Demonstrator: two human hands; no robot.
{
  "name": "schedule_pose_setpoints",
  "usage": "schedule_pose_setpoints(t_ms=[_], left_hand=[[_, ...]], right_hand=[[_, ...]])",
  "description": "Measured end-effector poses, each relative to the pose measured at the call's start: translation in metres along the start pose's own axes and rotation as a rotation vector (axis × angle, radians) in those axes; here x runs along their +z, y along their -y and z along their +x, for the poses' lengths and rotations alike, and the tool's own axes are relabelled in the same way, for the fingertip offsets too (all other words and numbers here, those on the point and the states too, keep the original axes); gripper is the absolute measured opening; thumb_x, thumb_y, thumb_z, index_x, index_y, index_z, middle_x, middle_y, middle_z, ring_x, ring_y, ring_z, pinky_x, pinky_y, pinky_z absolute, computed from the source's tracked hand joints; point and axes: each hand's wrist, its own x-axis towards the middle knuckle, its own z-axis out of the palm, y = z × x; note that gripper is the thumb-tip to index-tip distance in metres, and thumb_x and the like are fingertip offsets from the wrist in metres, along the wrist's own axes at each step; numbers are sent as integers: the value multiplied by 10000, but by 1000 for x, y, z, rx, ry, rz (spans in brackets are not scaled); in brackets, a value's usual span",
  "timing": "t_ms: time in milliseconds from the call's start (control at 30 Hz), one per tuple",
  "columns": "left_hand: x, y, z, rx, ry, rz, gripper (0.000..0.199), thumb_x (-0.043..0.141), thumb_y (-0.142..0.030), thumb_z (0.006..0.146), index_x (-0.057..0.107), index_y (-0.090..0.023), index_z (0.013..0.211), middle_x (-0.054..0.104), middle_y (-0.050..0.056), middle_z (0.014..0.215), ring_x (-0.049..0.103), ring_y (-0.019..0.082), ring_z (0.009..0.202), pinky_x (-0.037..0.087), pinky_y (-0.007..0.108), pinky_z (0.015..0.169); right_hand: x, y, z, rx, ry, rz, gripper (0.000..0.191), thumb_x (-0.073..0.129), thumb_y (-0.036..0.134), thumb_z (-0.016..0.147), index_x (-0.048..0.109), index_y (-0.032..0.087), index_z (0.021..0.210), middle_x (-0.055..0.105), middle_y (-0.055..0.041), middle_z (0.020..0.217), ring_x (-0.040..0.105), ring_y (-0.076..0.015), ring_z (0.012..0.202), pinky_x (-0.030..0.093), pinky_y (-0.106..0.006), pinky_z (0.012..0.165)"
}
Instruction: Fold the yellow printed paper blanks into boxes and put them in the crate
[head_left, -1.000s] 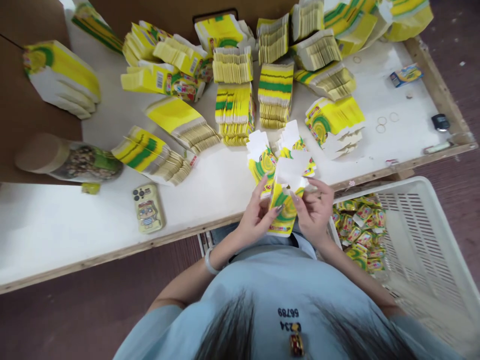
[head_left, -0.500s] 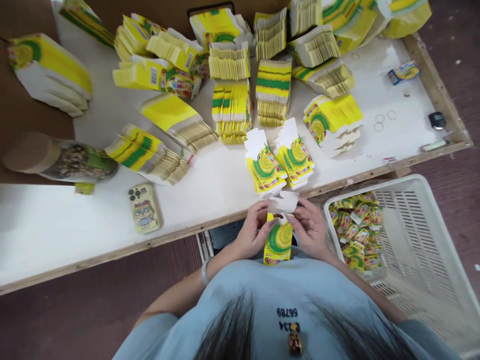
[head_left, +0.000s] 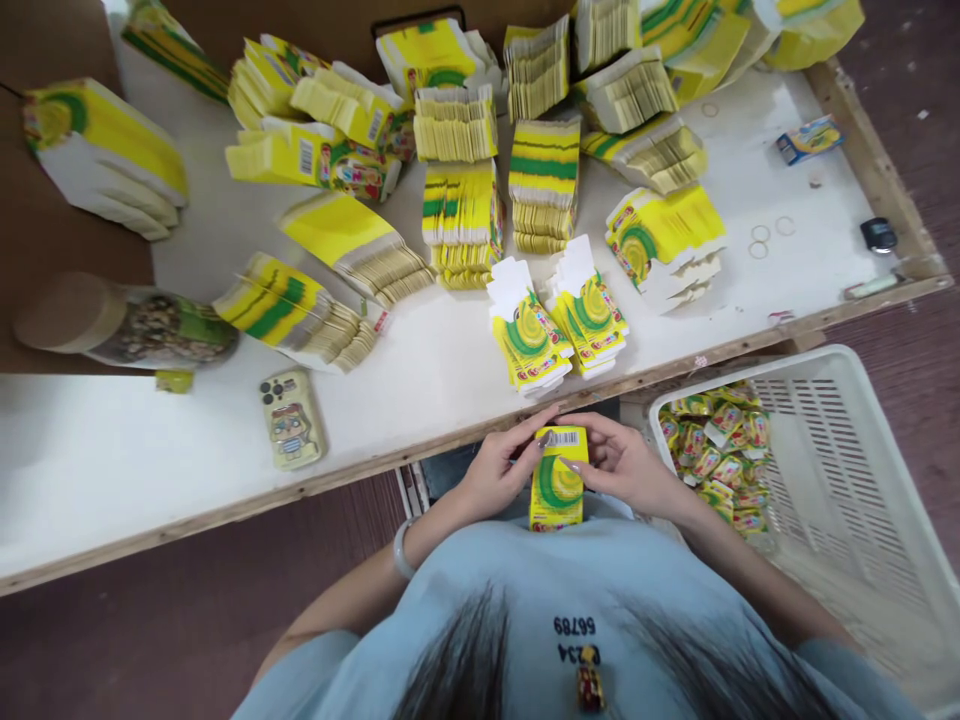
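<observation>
Between my hands, close to my body and below the table edge, is a small yellow-and-green carton (head_left: 558,490) with a swirl print. Its top end shows a barcode flap folded over, and no white flap stands up. My left hand (head_left: 506,465) grips the carton's left side, thumb on the front near the barcode. From the right, my right hand (head_left: 619,462) holds it with the thumb on the front face and the fingers curled behind the upper edge. Just beyond, two small stacks of flat cartons, a left stack (head_left: 529,340) and a right stack (head_left: 590,315), lie on the table with white flaps outward.
Many bundles of flat cartons (head_left: 544,185) cover the back of the white table (head_left: 420,380). A phone (head_left: 292,420) and a lidded jar (head_left: 161,325) lie at left. Right of me stands a white basket (head_left: 847,430) with finished-looking yellow packs (head_left: 724,450). Rubber bands (head_left: 760,242) lie at right.
The carton's white top flap, standing up before, is now folded down, and a barcode shows at the top. Both hands have stayed around the carton, with the fingers shifted.
</observation>
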Motion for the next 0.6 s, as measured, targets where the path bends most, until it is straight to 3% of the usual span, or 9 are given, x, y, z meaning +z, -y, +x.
schedule_pose_setpoints(t_ms=[133, 233, 433, 600], left_hand=[[4, 0, 0, -40, -24, -2, 555, 531, -511, 1043, 619, -174, 1476, 799, 133, 1221, 781, 257, 1047, 633, 360, 915], [4, -3, 1, -49, -3, 18, 573, 529, -510, 1045, 605, -150, 1484, 822, 121, 1102, 782, 230, 939, 635, 334, 847], [2, -5, 4, 22, 23, 29, 525, 504, -464, 1062, 600, -186, 1497, 739, 154, 1362, 744, 270, 1189, 597, 389, 1023], [7, -2, -2, 76, -15, 102, 511, 402, -426, 1097, 579, -198, 1520, 730, 132, 1386, 748, 269, 1189, 607, 385, 1007]], right_hand=[[-4, 5, -1, 44, 6, -48, 458, 780, 351, 871, 654, 243, 1298, 792, -51, 1056, 740, -132, 692, 608, -232, 598], [0, 5, 0, 3, -6, -27, 447, 792, 357, 858, 662, 241, 1269, 779, -57, 1107, 752, -148, 782, 640, -257, 666], [-7, 10, -2, -29, 34, -28, 473, 771, 330, 892, 657, 240, 1343, 773, -76, 1210, 782, -167, 908, 673, -287, 756], [-18, 14, -3, 15, 201, 41, 548, 714, 370, 951, 599, 290, 1481, 816, -42, 1142, 799, -156, 854, 688, -278, 682]])
